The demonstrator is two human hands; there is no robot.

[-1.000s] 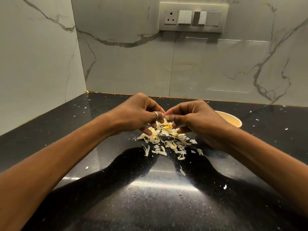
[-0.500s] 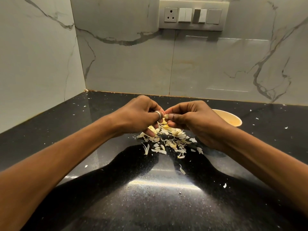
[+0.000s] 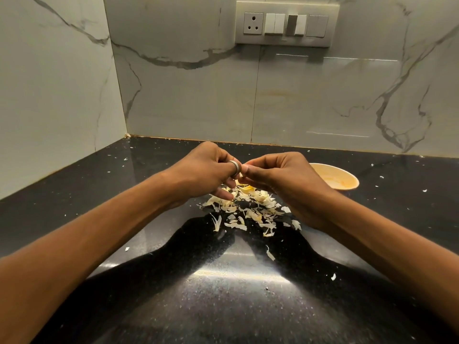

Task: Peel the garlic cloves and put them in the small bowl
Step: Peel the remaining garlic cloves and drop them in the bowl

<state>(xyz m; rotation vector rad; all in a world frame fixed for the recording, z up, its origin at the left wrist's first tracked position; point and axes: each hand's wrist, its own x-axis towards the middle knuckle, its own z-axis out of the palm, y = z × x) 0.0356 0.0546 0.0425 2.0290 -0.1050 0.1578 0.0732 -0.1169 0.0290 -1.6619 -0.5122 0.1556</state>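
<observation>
Above the heap of skins, both hands meet fingertip to fingertip. The left hand (image 3: pixel 206 172) has its fingers curled, a silver ring (image 3: pixel 235 166) on one of them, and its thumb and forefinger close on a small pale piece. The right hand (image 3: pixel 280 180) is curled the same way, and its thumb and forefinger pinch that piece from the other side. This is the garlic clove (image 3: pixel 241 174), and only a sliver of it shows between the fingertips, so how much skin is left on it cannot be told. The lower fingers of the left hand reach down to the top of the heap.

Under the hands lie the garlic skins (image 3: pixel 248 211), a loose pile of pale, yellowish flakes on the black countertop (image 3: pixel 223 299), with a few strays nearer the person and white flecks scattered widely over the stone. The small bowl (image 3: pixel 347 176) stands on the counter beyond the right hand, which hides its left part; it is near the pile but not touching it, and what lies inside cannot be made out.

Both bare forearms come in from the lower corners, throwing dark shadows on the glossy top. Behind, marble wall tiles (image 3: pixel 186 100) meet in a corner at the left, and a switch panel (image 3: pixel 286 23) with a socket sits high on the back wall
</observation>
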